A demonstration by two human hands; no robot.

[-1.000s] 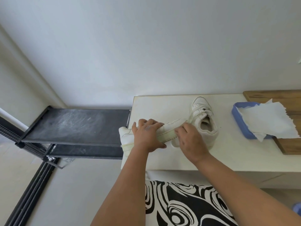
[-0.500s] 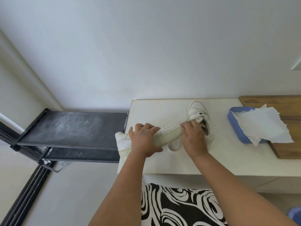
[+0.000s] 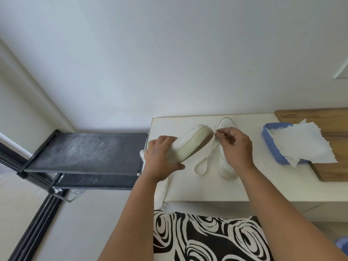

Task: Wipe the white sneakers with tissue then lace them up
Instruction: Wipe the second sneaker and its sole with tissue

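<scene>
Sneaker point(image 3: 190, 146), tilted mid-frame, is being gripped by left hand point(image 3: 160, 159); right hand point(image 3: 235, 146), pinching lace point(image 3: 204, 161), is hiding the second sneaker point(image 3: 227, 171).

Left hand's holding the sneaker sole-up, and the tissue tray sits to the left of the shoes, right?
Not quite. The head view shows the blue tissue tray to the right of the shoes, against the wooden board. The left hand does hold the sneaker sole-up.
</scene>
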